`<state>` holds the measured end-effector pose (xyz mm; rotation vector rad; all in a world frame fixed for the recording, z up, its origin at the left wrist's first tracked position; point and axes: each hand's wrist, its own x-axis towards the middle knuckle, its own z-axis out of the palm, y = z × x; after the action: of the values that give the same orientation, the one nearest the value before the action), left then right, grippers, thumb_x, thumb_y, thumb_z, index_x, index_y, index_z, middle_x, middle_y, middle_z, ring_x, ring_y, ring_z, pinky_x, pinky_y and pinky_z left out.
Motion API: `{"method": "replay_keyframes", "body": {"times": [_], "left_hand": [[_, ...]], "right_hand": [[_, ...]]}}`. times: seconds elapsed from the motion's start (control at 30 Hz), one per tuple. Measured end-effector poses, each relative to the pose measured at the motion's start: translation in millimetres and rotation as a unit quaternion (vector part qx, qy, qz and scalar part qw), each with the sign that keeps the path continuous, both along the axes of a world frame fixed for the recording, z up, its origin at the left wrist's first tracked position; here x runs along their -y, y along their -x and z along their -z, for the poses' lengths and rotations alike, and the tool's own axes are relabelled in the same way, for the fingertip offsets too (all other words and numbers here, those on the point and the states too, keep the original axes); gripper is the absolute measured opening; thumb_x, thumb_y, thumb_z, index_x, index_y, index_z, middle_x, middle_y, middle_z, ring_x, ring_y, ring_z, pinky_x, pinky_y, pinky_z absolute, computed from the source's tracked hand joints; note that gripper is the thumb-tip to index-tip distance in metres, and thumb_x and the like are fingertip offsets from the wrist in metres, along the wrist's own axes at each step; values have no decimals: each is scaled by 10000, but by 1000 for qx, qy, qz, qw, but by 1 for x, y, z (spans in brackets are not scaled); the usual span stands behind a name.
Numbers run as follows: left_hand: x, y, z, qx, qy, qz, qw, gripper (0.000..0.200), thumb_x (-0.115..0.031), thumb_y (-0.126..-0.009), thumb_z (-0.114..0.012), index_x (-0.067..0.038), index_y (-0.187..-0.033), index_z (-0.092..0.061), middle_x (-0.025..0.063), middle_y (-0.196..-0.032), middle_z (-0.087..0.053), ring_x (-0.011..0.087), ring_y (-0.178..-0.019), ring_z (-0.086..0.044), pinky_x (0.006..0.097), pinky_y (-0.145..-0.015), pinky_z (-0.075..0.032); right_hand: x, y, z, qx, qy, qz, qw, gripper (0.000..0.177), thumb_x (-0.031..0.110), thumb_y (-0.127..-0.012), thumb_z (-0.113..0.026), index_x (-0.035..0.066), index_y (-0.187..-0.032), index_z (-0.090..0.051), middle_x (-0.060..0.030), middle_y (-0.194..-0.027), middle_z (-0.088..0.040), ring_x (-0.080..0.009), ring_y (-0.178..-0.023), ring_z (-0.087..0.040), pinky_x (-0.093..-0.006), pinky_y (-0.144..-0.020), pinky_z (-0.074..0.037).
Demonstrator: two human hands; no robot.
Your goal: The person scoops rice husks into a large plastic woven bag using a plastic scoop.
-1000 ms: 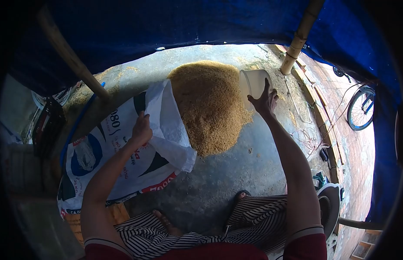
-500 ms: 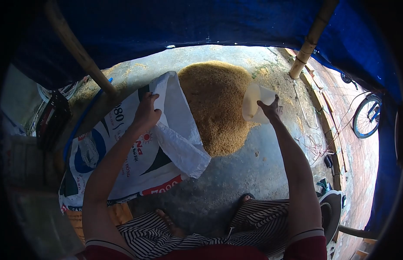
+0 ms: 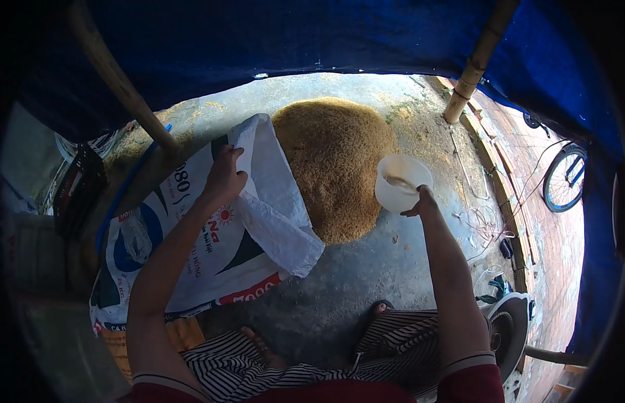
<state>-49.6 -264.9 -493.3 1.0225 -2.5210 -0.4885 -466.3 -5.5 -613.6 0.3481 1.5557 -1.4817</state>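
My left hand (image 3: 225,178) grips the rim of a printed white feed sack (image 3: 275,232), its fingers closed round the edge. The sack lies slanted on my left, its mouth held open towards the grain pile (image 3: 339,174). At the pile's right edge, my right hand (image 3: 421,203) holds a translucent white plastic tub (image 3: 394,187) by its near right side. The tub's mouth faces mostly up, and some light-coloured material shows inside, too indistinct to tell how much.
Bamboo poles (image 3: 472,77) and a blue tarp (image 3: 272,40) frame the far side. A fan-like round machine (image 3: 511,326) stands near my right leg. Cord (image 3: 484,225) lies on the concrete floor, and a bicycle wheel (image 3: 564,178) is farther right. A black crate (image 3: 80,178) stands left.
My right hand has turned the tub from lying sideways to more upright and brought it slightly lower in view. My left hand keeps its hold on the sack's rim.
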Motion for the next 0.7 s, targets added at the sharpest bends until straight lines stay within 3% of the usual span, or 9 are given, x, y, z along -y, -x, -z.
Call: {"method": "replay_keyframes", "body": {"times": [0.17, 0.23, 0.3, 0.37, 0.4, 0.43, 0.47, 0.6, 0.7], "left_hand": [[-3, -1, -4, 16, 7, 4, 1000, 486, -36, -672, -531, 51, -1145, -461, 201, -1190, -409, 341, -1069, -461, 370, -911, -380], [-7, -3, -9, 21, 9, 8, 1000, 488, -31, -672, -526, 52, -1148, -458, 201, -1192, -407, 341, -1070, -460, 371, -909, -381], [-12, -9, -15, 28, 11, 11, 999, 489, -27, -672, -522, 52, -1151, -455, 201, -1194, -405, 342, -1072, -460, 372, -908, -381], [-18, -12, -22, 49, 18, 27, 998, 497, -21, -675, -518, 52, -1161, -448, 204, -1202, -401, 341, -1078, -456, 370, -912, -380], [-19, -14, -27, 49, 19, 27, 998, 497, -21, -675, -518, 52, -1161, -448, 204, -1202, -401, 341, -1078, -456, 370, -912, -380], [-21, -15, -33, 50, 8, 28, 998, 499, -21, -676, -520, 54, -1163, -445, 205, -1208, -398, 340, -1080, -455, 368, -917, -377], [-22, -16, -39, 50, -2, 29, 998, 501, -20, -677, -521, 56, -1166, -442, 206, -1213, -395, 338, -1082, -454, 366, -922, -374], [-28, -23, -59, 45, 25, 10, 999, 505, -18, -674, -527, 64, -1165, -439, 205, -1207, -401, 332, -1085, -454, 361, -927, -370], [-37, -31, -74, 29, 41, -5, 999, 512, -16, -672, -533, 71, -1166, -434, 205, -1198, -407, 330, -1091, -450, 357, -930, -367]], "right_hand": [[21, 15, 12, -76, -226, 128, 963, 681, 346, -744, -538, 159, -1314, -216, -236, -1368, -165, -486, -1212, -215, -619, -934, -221], [43, -25, -31, -389, -443, 112, 800, 673, 216, -746, -595, 128, -1314, -244, -261, -1331, -237, -430, -1218, -266, -541, -982, -228], [54, -46, -51, -551, -347, 1, 759, 621, 198, -736, -606, 114, -1278, -313, -263, -1326, -239, -421, -1190, -298, -465, -975, -284], [89, -49, -35, -620, -258, -114, 733, 500, 201, -729, -623, 87, -1182, -445, -265, -1198, -412, -347, -1053, -465, -413, -884, -387], [105, -68, -38, -575, -150, -160, 788, 369, 197, -726, -632, 68, -1060, -544, -207, -923, -576, -251, -826, -580, -388, -739, -460], [115, -98, -46, -552, -65, -221, 801, 316, 194, -736, -618, 78, -1026, -571, -142, -718, -595, -204, -665, -592, -359, -623, -476], [122, -125, -48, -450, -1, -311, 837, 324, 228, -745, -613, 100, -1040, -577, -122, -723, -593, -184, -676, -584, -328, -636, -475], [140, -200, -25, -366, 72, -530, 761, 396, 310, -772, -610, 110, -1109, -556, -113, -999, -587, -198, -899, -550, -309, -751, -445], [135, -220, -28, -307, 60, -573, 758, 460, 307, -762, -615, 88, -1155, -523, -136, -1043, -569, -226, -991, -522, -325, -805, -429]]}}
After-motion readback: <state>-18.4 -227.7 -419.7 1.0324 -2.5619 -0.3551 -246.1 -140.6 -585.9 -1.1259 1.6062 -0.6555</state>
